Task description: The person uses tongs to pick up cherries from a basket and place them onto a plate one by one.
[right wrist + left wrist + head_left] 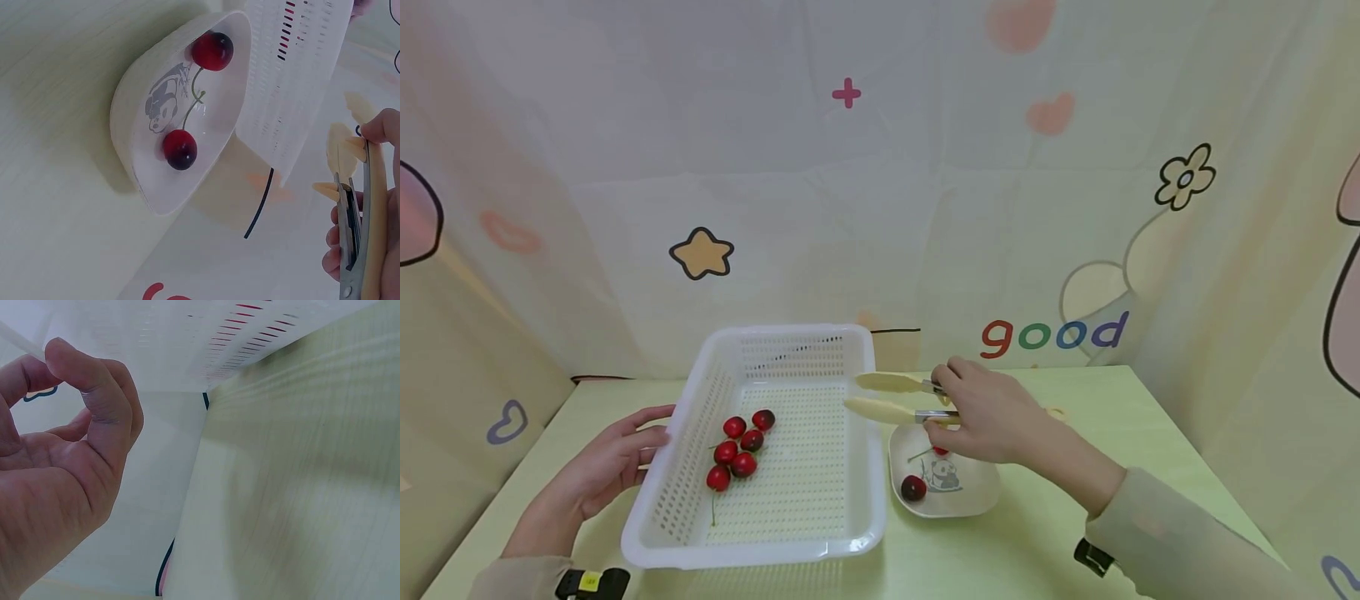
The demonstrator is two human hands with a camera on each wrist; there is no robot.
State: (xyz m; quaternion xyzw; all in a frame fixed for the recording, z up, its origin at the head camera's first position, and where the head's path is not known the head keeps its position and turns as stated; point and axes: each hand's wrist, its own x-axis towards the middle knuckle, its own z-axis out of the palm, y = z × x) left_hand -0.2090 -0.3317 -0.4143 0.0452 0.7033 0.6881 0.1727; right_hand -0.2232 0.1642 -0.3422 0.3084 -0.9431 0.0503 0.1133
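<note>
Over the right rim of the white basket [760, 553], tongs [887, 411] poke out, tips apart, right hand [988, 417] gripping them. Two cherries [913, 488] sit in the dish [966, 502] just below that hand, six more off left in the basket; left hand [613, 462] pinches its left rim.

Head: from above table [1146, 437], facing forward, down; takes in whole basket [878, 483], dish [976, 493], cloth [820, 225]. Left wrist: low, close, past left hand [608, 462] along basket's outer wall. Right wrist: near, turned sideways. Head, right wrist share dish, tongs [883, 410], basket.
</note>
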